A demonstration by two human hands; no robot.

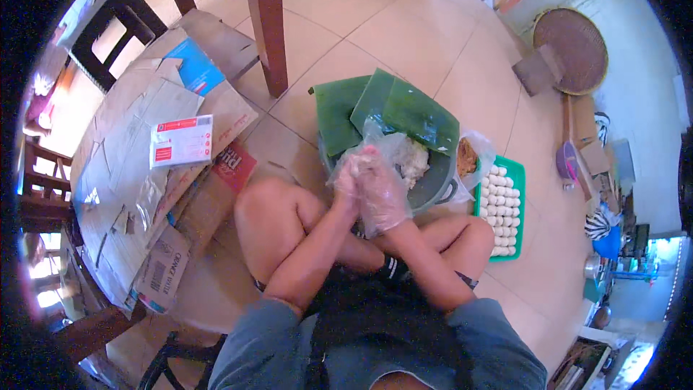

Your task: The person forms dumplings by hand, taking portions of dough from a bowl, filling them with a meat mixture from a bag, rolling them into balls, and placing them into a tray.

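Observation:
Both my hands wear clear plastic gloves and are pressed together over a grey basin (436,201). My left hand (349,179) and my right hand (382,189) close around each other; whatever lies between the palms is hidden. Just right of them, a lump of white dough (414,162) sits in the basin. Cut pieces of green banana leaf (417,114) lie across its far side. Beside the basin, a clear plastic bag (485,149) holds a brown crumbly filling (467,157). Farther right, rows of white dough balls (499,211) fill a green tray (521,209).
At left stands a table covered with flattened cardboard (119,148), bearing a white-and-red packet (180,141). A dark chair (119,32) and a wooden leg (264,29) rise beyond it. A round woven tray (577,54) leans against the right wall, near several household items.

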